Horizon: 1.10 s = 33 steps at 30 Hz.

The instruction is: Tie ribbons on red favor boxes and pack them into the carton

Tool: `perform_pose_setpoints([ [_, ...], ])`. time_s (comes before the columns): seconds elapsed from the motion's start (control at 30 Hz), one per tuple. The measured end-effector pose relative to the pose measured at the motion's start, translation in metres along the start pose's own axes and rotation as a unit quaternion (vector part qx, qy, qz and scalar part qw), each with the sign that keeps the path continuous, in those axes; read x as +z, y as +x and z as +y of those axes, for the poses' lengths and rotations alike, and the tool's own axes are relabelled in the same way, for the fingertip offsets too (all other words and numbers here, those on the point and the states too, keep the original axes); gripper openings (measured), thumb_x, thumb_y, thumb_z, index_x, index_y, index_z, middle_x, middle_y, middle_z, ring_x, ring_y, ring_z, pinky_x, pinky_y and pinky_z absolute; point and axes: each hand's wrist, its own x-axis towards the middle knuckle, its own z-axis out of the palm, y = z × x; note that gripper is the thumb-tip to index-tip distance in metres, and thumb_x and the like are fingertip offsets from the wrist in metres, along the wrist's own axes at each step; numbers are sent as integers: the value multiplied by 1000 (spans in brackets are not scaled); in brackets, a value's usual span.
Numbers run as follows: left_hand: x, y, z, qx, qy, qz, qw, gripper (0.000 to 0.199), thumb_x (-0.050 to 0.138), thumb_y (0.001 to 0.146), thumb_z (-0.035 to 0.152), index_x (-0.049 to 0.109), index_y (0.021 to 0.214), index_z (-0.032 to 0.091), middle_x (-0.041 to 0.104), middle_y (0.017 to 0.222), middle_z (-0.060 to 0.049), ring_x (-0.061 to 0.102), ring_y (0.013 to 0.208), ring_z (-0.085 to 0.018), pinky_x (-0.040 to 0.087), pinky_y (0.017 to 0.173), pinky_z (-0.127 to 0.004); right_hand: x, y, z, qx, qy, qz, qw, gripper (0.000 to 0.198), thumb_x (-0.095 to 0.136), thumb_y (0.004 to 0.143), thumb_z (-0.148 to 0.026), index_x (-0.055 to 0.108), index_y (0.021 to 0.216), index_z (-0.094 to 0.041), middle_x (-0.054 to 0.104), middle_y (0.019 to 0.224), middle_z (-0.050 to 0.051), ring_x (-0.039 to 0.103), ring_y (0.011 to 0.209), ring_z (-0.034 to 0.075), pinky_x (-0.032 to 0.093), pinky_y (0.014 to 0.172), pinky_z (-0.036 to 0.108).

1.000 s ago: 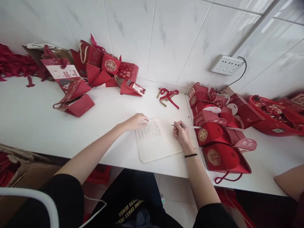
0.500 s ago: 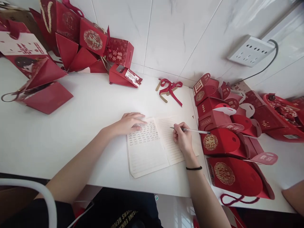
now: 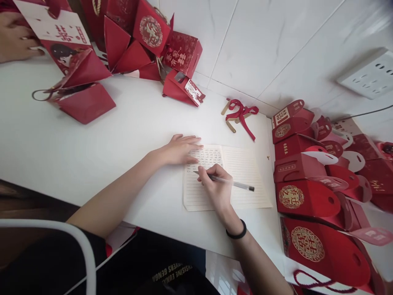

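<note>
An open lined notebook point(image 3: 248, 180) lies on the white table point(image 3: 138, 127); rows of small handwriting fill the upper part of its left page. My right hand point(image 3: 216, 182) grips a pen point(image 3: 242, 184) with a clear barrel, its tip at the left page just under the written rows. A black band circles that wrist. Stretched out flat, my left hand point(image 3: 182, 150) rests at the notebook's upper left edge, fingers apart and holding nothing.
Red gift boxes point(image 3: 302, 198) line the right side, and more red boxes point(image 3: 181, 53) stand at the back left. A red ribbon point(image 3: 242, 112) lies behind the notebook. A socket strip point(image 3: 370, 73) is on the wall. Another person's hand point(image 3: 18, 39) shows at the far left.
My right hand has moved with the pen from the right page across to the left page. The head view has shifted, and another person's hand has appeared at the upper left.
</note>
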Motion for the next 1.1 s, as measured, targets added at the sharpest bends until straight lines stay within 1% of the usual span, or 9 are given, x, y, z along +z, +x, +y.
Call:
perform_pose_setpoints([
  [0.07,1,0,0,2,-4,3,1000,53,46,84,52,46,130,27,26,150,-3,19,139,-21,3,112,-43,9,2,-1,12,-10,6,1000,36,61,81,-36,42,55,-19,51,50,-3,49,48,13,38,48,22],
  [0.17,3,1,-2,10,-13,13,1000,54,50,81,54,47,127,26,28,149,-4,20,138,-22,3,111,-44,13,6,6,8,-40,18,999,36,57,81,-32,36,53,-20,44,47,-4,42,46,11,33,47,22],
  [0.27,5,3,-4,15,-23,17,999,57,51,78,56,48,125,25,28,149,-5,20,138,-24,2,111,-44,11,8,13,18,-59,-3,998,36,55,79,-30,32,52,-21,39,45,-5,36,44,10,29,45,23],
  [0.37,4,3,-6,24,-26,0,999,64,54,75,58,45,129,24,25,150,-5,17,138,-26,-1,111,-44,10,8,15,13,-72,-14,997,35,53,77,-27,29,52,-21,36,44,-6,32,43,10,26,44,23],
  [0.47,1,1,-5,35,-21,-30,999,76,58,68,59,39,133,26,19,152,-5,13,139,-28,-5,111,-46,10,7,15,1,-82,-27,996,35,52,77,-26,28,53,-21,34,44,-6,31,43,10,25,44,23],
  [0.53,-1,1,-3,33,-24,-41,998,79,60,66,58,38,134,25,17,152,-5,12,139,-29,-6,111,-47,10,6,15,-2,-87,-35,996,35,52,78,-26,28,53,-21,33,45,-7,32,43,10,25,44,23],
  [0.77,0,2,-2,26,-50,-37,998,79,65,62,52,41,131,23,19,152,-6,13,139,-30,-6,111,-48,10,5,17,-21,-107,-40,993,32,49,74,-24,24,55,-20,25,48,-6,25,46,9,21,44,23],
  [0.97,-1,1,-1,23,-44,-44,998,79,63,64,54,40,132,22,19,152,-7,11,139,-29,-6,111,-47,10,5,13,-3,-114,-34,993,33,51,76,-25,29,52,-20,30,47,-6,30,46,10,26,45,23],
  [1.1,0,2,-2,27,-42,-36,998,78,62,64,54,41,132,23,20,152,-5,12,139,-29,-5,112,-46,11,6,12,-6,-111,-22,994,33,50,74,-25,25,53,-21,26,47,-6,26,46,10,23,44,23],
])
